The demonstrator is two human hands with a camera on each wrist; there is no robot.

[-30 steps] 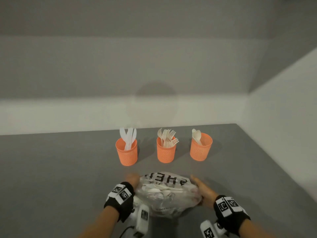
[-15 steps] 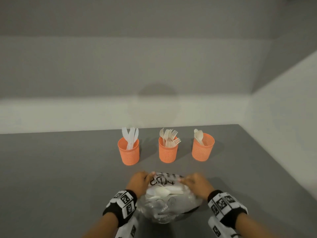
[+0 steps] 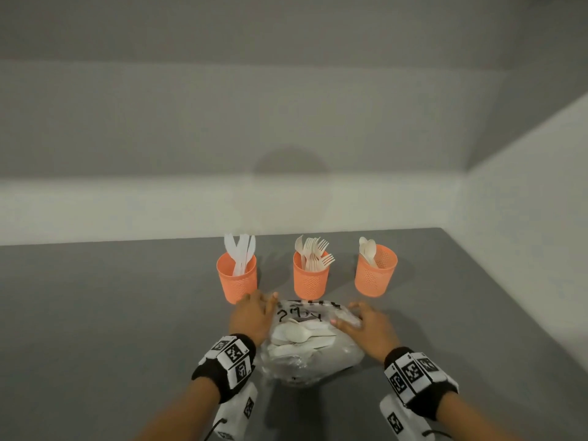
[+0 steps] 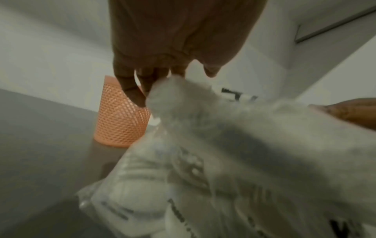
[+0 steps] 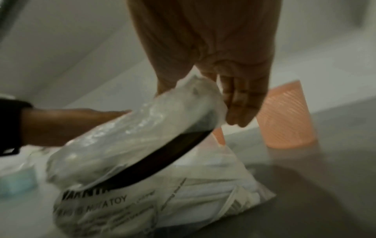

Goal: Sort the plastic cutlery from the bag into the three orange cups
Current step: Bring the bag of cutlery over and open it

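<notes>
Pinching the bag point(image 3: 313, 351) mouth, your left hand point(image 3: 251, 316) at nine o'clock and right hand point(image 3: 370, 326) at three spread it, likely to reach cutlery.

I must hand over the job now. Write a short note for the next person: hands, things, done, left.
Left hand and right hand: each pinches the bag at its far edge.
Bag lies on the table, before the cups, cutlery inside.
Done: knives in left cup, forks in middle cup, spoons in right cup.
Left: empty the bag, sort the rest.
</notes>
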